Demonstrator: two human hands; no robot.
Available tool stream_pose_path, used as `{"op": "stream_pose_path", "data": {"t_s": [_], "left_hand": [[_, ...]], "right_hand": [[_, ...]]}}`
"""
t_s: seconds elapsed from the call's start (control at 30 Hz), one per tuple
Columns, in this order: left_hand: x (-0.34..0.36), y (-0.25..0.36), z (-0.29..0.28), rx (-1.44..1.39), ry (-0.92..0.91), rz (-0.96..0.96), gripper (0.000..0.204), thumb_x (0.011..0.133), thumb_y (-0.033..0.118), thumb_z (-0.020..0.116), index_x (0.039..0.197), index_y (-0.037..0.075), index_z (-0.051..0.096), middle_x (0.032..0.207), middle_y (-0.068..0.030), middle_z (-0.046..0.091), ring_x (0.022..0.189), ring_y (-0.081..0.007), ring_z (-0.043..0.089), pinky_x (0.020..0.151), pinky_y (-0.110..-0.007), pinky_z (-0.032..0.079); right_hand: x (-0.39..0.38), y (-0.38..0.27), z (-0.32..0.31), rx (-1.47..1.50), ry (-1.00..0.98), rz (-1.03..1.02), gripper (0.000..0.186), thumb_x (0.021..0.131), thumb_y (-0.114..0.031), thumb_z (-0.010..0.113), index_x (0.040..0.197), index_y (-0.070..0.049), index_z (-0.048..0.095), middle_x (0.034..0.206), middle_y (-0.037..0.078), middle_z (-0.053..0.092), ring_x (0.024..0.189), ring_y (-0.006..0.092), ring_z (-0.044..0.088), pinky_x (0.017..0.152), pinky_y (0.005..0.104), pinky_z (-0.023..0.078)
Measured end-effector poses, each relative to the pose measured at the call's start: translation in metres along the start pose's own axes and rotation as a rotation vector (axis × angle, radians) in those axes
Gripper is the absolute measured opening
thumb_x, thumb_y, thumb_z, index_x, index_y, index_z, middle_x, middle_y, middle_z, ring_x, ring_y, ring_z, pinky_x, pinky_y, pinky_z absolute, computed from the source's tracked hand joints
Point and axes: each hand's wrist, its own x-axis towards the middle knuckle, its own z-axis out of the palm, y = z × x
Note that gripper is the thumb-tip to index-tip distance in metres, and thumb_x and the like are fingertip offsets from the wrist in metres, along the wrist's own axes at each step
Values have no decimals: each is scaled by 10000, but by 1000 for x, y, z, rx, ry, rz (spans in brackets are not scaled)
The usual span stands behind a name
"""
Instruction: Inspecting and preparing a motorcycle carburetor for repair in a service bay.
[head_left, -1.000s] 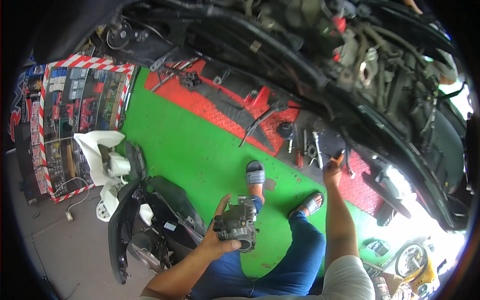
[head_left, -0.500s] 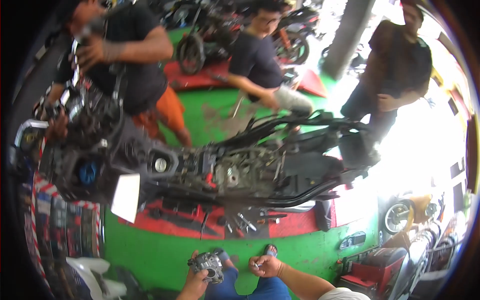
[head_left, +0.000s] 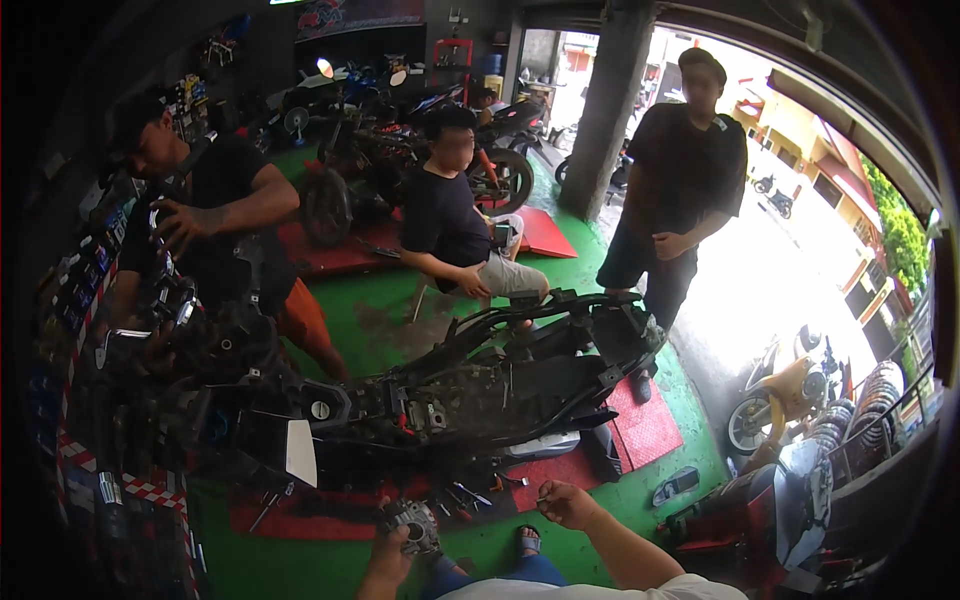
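My left hand (head_left: pixel 387 562) is closed around a grey cast-metal engine part (head_left: pixel 418 524), held low in front of me. My right hand (head_left: pixel 568 505) is raised to the right of it, thumb and fingers pinched on a small metal piece (head_left: pixel 543 502) too tiny to identify. Beyond both hands a stripped motorcycle (head_left: pixel 470 392) stretches across the view, its dark frame and inner parts bare. Neither hand touches it.
Hand tools (head_left: pixel 468 492) lie on the red platform (head_left: pixel 640 440) below the motorcycle. A person (head_left: pixel 215 215) works at its handlebar end; another sits (head_left: pixel 445 215) behind it, and a third stands (head_left: pixel 682 170) far right. A slipper (head_left: pixel 676 486) lies on the green floor.
My view has tilted upward, showing more of the far workshop. My right hand has lifted and moved slightly right with its pinch kept; my left hand still grips the engine part.
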Motion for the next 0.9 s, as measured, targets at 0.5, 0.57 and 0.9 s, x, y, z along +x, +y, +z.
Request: {"op": "stream_pose_path", "data": {"t_s": [0.5, 0.57, 0.9], "left_hand": [[-24, 27, -76, 230, -14, -14, 639, 919, 477, 700, 1375, 60, 537, 1275, -119, 641, 1136, -242, 645, 967, -457, 550], [-33, 29, -99, 332, -52, 10, 619, 979, 480, 657, 1392, 36, 535, 1326, -124, 623, 1183, -199, 614, 1010, -432, 508], [-23, 46, -35, -34, 62, -165, 414, 1011, 435, 620, 1240, 90, 622, 1083, -65, 687, 962, -212, 665, 869, -416, 577]], "right_hand": [[-20, -167, 161, -488, 351, -774, 517, 912, -91, 502, 1427, -69, 531, 672, -20, 461, 502, 90, 429, 441, 244, 348], [-49, -215, 212, -590, 351, -1009, 561, 923, -62, 501, 1482, -97, 477, 675, -34, 451, 512, 67, 409, 444, 231, 336], [-124, -212, 246, -665, 248, -1151, 236, 982, -98, 523, 1200, -30, 584, 723, -25, 504, 574, 57, 465, 511, 216, 363]]}}
